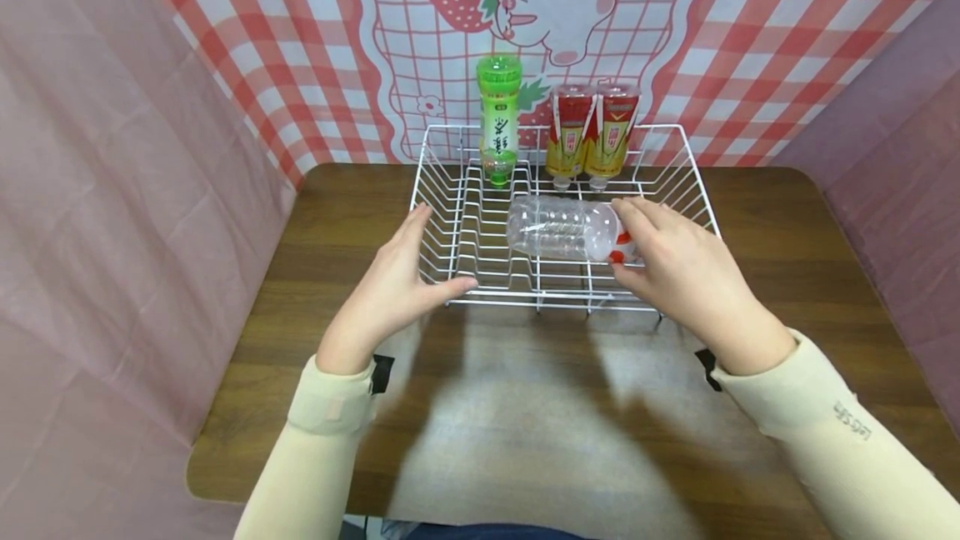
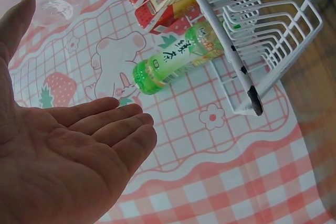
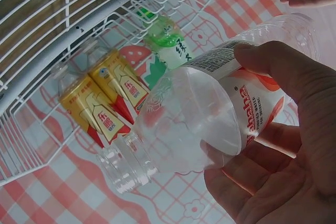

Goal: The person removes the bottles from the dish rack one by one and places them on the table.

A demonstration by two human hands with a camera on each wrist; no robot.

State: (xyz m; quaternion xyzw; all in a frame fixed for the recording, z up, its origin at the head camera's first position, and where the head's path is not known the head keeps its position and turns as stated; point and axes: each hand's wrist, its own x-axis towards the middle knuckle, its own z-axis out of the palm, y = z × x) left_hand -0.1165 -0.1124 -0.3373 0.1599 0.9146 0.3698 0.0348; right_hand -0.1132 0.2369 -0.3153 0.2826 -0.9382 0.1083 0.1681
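Note:
My right hand (image 1: pixel 675 261) grips a clear plastic water bottle (image 1: pixel 558 227) around its red-and-white label (image 3: pixel 257 100). The bottle lies sideways over the white wire rack (image 1: pixel 495 300), its base toward the left. Its bare, threaded neck (image 3: pixel 127 163) shows in the right wrist view, without a cap. At the rack's left front corner is my left hand (image 1: pixel 393 277), thumb spread from straight fingers, the palm bare in the left wrist view. A green tea bottle (image 1: pixel 500 119) stands neck down along the rack's back, left of two red-and-yellow drink bottles (image 1: pixel 572 136), also neck down.
Beneath the rack is a brown wooden table (image 1: pixel 510 407) with rounded corners. A red-checked cloth (image 1: pixel 300 40) with a strawberry and cartoon figure hangs behind it. Pink curtains (image 1: pixel 97 190) close off both sides. Upright wire dividers (image 1: pixel 468 223) fill the rack's left part.

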